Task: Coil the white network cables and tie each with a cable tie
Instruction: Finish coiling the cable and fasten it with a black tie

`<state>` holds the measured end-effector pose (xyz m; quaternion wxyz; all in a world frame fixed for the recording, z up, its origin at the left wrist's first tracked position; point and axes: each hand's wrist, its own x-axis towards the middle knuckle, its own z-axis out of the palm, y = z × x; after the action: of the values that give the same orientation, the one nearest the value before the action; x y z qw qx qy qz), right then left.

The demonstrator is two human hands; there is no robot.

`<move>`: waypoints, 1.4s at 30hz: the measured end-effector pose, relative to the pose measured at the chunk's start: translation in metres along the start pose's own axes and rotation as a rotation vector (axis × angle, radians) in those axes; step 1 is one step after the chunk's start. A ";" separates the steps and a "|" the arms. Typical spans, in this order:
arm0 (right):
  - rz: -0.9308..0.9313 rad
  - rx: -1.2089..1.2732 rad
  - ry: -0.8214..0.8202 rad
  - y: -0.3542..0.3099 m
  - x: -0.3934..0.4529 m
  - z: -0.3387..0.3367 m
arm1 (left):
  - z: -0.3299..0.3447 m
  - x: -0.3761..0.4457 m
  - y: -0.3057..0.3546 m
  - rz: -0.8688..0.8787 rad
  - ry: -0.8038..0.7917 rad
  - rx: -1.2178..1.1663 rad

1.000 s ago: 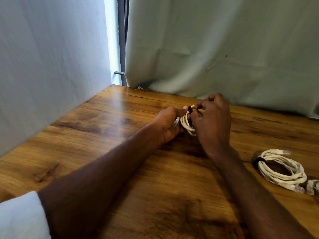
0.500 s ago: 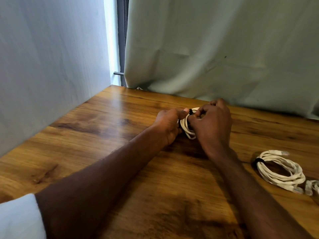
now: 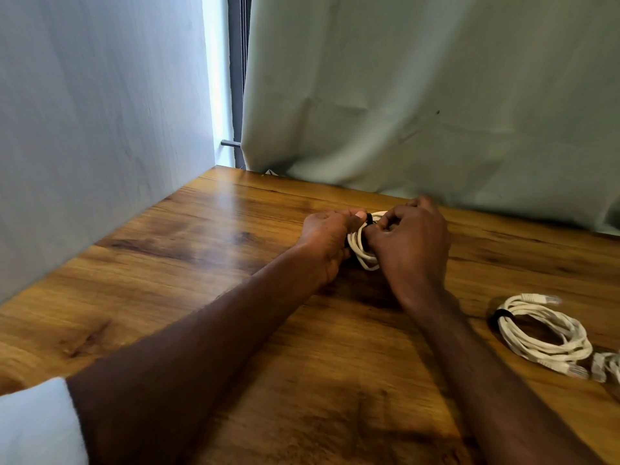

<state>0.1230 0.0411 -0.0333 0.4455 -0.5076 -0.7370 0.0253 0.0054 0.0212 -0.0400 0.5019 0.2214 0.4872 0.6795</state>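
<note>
A coiled white network cable (image 3: pixel 360 250) sits between my two hands near the far middle of the wooden table (image 3: pixel 201 263). My left hand (image 3: pixel 327 239) grips the coil's left side, thumb on top. My right hand (image 3: pixel 411 243) holds its right side and pinches a black cable tie (image 3: pixel 369 219) wrapped over the coil's top. Most of the coil is hidden behind my fingers. A second white coil (image 3: pixel 543 333), bound with a black tie (image 3: pixel 500 315), lies on the table at the right.
A pale curtain (image 3: pixel 436 112) hangs along the table's far edge, just behind my hands. A white wall (image 3: pixel 100 112) borders the table's left side. Another cable's connector end (image 3: pixel 604 365) shows at the right frame edge.
Both hands with the coil have sunk a little toward the table. My right fingers have shifted on the black tie at the coil's top.
</note>
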 end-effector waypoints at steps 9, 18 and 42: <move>-0.002 -0.055 -0.020 0.001 0.001 0.002 | 0.000 -0.002 0.000 -0.008 -0.006 -0.002; -0.021 -0.130 -0.012 0.001 0.003 0.001 | 0.001 -0.004 -0.001 0.024 -0.022 0.027; 0.016 -0.162 -0.051 0.003 0.008 0.005 | 0.004 -0.007 -0.013 0.155 0.025 0.089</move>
<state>0.1214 0.0509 -0.0322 0.3841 -0.5471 -0.7435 -0.0180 0.0178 0.0173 -0.0488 0.4313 0.2720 0.5044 0.6968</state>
